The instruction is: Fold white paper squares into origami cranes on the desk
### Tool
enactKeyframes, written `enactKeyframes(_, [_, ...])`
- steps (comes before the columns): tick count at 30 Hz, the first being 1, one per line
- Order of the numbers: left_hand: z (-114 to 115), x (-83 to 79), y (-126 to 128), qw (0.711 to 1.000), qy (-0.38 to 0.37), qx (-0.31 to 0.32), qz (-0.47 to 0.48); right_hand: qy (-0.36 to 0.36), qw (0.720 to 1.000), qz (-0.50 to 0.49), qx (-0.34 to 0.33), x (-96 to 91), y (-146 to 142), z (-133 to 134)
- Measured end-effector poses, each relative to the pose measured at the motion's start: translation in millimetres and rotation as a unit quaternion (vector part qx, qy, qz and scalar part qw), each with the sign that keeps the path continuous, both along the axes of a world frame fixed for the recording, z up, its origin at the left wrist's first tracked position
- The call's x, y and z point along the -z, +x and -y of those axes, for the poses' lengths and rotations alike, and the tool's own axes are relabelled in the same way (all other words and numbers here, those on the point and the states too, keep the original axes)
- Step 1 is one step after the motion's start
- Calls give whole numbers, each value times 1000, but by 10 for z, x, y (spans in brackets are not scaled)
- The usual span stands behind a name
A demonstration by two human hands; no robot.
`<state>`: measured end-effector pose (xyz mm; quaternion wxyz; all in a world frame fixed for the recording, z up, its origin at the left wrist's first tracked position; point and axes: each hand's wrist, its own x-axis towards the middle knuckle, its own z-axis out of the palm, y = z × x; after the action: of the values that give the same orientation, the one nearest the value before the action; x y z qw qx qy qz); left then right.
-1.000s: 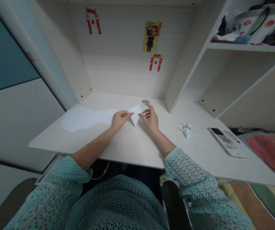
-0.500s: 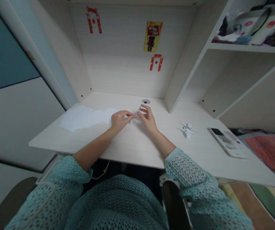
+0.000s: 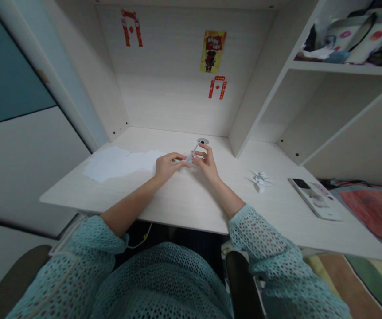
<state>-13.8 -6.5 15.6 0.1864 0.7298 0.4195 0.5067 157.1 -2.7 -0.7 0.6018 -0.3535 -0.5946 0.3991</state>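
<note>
Wears pale teal sleeves (image 3: 264, 239), with a dark armrest (image 3: 244, 283) just inside the right one. Reaches in over the near edge of a pale bench (image 3: 177, 204). Has a white phone (image 3: 313, 199) lying aslant well to the right, with a print on it but no brand large enough to read, and, closer in, a cluster of folded bits (image 3: 260, 180).

Holds a small white paper (image 3: 189, 158) in the gap between left hand (image 3: 171, 165) and right hand (image 3: 207, 165), touching both, so with neither clearly nearer. Pinches its lower left end between left thumb and fingers; grips the other side with right thumb and, higher up, right forefinger, remaining fingers loosely curled. Shows it almost edge-on, long axis slanting from left fingertips up, away and to the right. Cannot tell how many layers lie in the folds.

Has flat white sheets (image 3: 107, 166) to the left, running in behind left hand, and a round cable hole (image 3: 203, 141) just beyond right hand. On the back panel, displays red stickers (image 3: 217, 87) and a yellow poster (image 3: 212, 51) with Chinese characters on a red banner; cannot make them out surely.
</note>
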Motion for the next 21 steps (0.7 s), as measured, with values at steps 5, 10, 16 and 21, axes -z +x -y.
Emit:
enactKeyframes(5, [-58,-1,3,993,-80,41,82,-12,999,-19,-30,3,25,-21])
enactKeyframes(10, [-153,52,-2,988,-85,8,128,-28,999,-20,2,11,24,-31])
enactKeyframes(16, [-260,121,-40,978,-106,-36,175,-108,992,-22,61,93,20,-64])
enactKeyframes(21, [-289,139,-74,964,-168,-38,201,-100,993,14,60,150,99,-150])
